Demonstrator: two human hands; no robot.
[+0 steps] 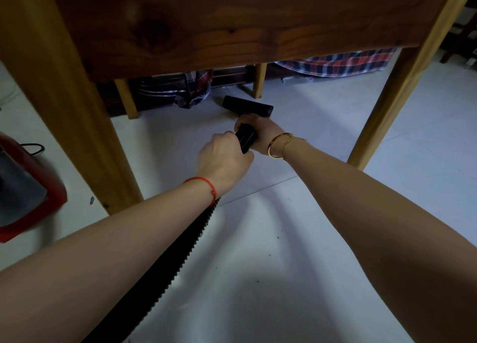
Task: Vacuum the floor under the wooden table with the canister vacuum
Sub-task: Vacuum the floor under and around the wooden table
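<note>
The wooden table fills the top of the view, its apron close above my arms. Under it, a black vacuum floor nozzle lies flat on the pale floor. A black ribbed hose runs from the bottom edge up to the nozzle. My left hand is wrapped around the hose, and my right hand grips it just ahead, right behind the nozzle. The red and grey canister vacuum sits at the left edge, partly cut off.
Thick table legs stand at near left and near right, thinner ones at the back. Checked cloth hangs behind the table beside dark furniture. Small dark specks dot the floor near me.
</note>
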